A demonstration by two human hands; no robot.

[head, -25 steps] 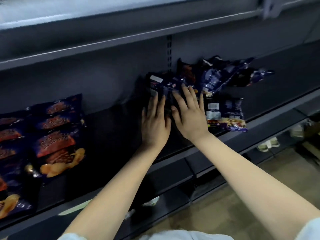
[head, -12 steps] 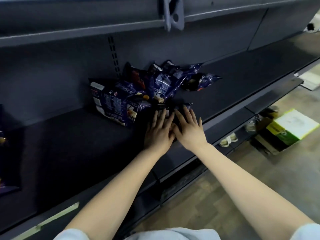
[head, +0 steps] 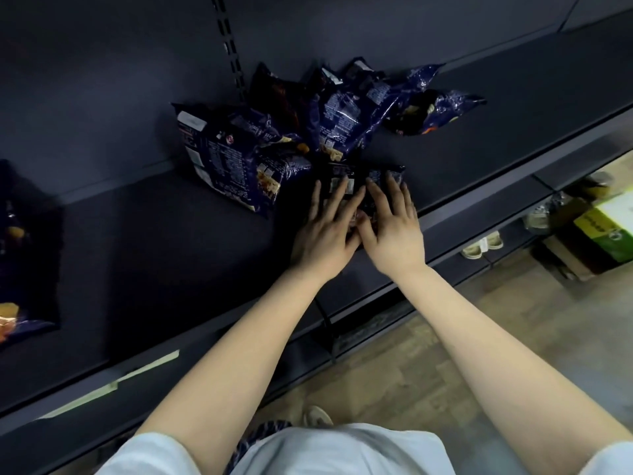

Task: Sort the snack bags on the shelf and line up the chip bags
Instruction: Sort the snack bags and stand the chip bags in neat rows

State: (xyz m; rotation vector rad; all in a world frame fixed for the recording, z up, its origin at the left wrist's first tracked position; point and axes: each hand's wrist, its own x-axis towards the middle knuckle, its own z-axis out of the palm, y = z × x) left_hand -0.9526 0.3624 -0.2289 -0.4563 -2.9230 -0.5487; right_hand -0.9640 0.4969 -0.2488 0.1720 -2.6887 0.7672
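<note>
Pressing flat with fingers spread, the left hand [head: 325,234] and right hand [head: 390,231] lie side by side on a small dark bag [head: 356,181] near the front lip of the shelf [head: 479,159]; neither hand closes around it, both palms simply rest on top. The bag's far end, with a white label, shows past the fingertips, while the rest is hidden beneath the palms.

The risk, as I judge it, is that the bag sits close to the front edge, so a slide toward the body could tip it off onto the floor; slick foil under flat palms gives little hold. A push the other way could shove it into the pile behind.

Just beyond the fingers, touching or nearly so, lies a jumbled heap of blue snack bags [head: 329,111], overlapping at angles against the back panel. Far left, well apart, the edge of another chip bag [head: 20,269] shows, lying flat.
</note>
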